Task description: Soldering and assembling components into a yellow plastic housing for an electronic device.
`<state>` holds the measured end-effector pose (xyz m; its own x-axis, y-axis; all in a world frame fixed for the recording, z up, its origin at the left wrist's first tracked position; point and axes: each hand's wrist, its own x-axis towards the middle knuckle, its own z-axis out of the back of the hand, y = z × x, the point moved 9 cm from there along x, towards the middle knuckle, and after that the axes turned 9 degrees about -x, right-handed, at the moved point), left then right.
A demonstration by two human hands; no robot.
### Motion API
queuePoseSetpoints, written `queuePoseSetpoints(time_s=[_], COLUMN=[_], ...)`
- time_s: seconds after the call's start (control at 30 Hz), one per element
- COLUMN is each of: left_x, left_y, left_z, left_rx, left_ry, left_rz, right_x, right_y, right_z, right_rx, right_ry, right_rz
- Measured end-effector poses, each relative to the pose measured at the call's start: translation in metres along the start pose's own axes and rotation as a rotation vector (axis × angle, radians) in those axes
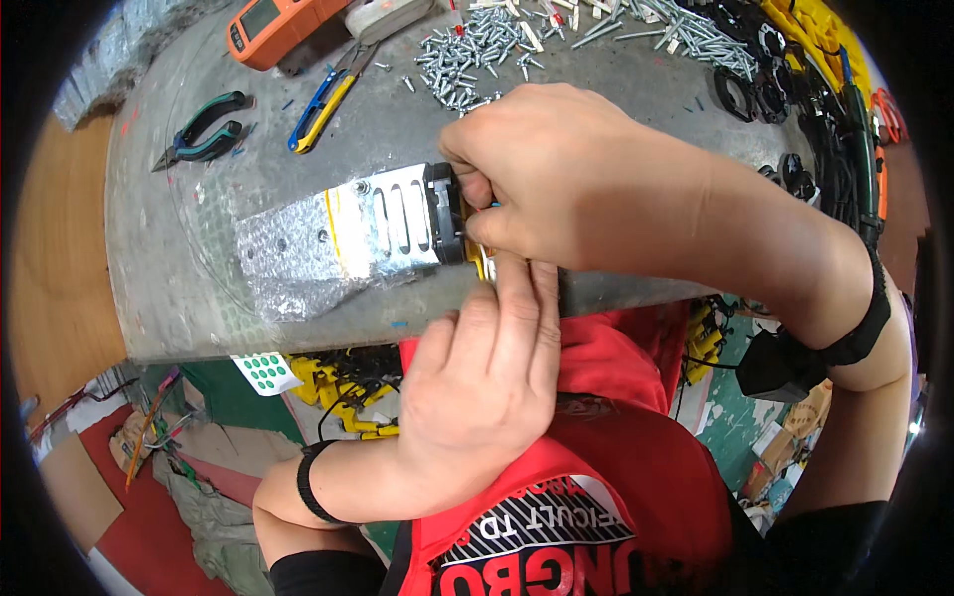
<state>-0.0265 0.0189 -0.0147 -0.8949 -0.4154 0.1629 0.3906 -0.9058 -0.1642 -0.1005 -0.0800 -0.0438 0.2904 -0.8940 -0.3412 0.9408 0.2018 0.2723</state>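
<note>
A silver metal unit with long slots [399,221] lies on the grey work surface, its left part wrapped in bubble wrap [283,243]. A black end piece [444,214] closes its right side. Against that end my right hand [532,174] is closed in a pinch; whatever sits between its fingers is hidden. Just below, my left hand [482,368] reaches up with its fingers pressed together and their tips partly under the right hand. A small yellow part [481,262] shows between the hands and the black end; its kind cannot be made out.
Pliers [207,134], a blue-and-yellow cutter knife [326,107] and an orange meter [283,28] lie at the far left. Loose screws [462,65] and longer bolts [686,35] are heaped at the back. Black rings and cables [770,89] crowd the right edge.
</note>
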Motion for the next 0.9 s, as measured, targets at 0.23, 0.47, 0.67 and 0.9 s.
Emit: queuePoseSetpoints(time_s=[0.23, 0.47, 0.67, 0.9], left_x=[0.001, 0.013, 0.015, 0.02], left_y=[0.008, 0.008, 0.012, 0.012], left_z=[0.0, 0.0, 0.0, -0.002], left_rx=[-0.011, -0.015, -0.041, -0.006], left_ry=[-0.115, -0.074, -0.103, -0.052], left_rz=[0.011, 0.012, 0.062, 0.078], right_x=[-0.021, -0.044, -0.035, -0.07], right_y=[-0.008, -0.01, 0.001, -0.033], right_z=[0.015, 0.003, 0.001, -0.002], right_rx=[0.376, 0.425, 0.275, 0.656], right_ry=[-0.302, -0.428, -0.376, -0.42], right_rz=[0.161, 0.122, 0.14, 0.057])
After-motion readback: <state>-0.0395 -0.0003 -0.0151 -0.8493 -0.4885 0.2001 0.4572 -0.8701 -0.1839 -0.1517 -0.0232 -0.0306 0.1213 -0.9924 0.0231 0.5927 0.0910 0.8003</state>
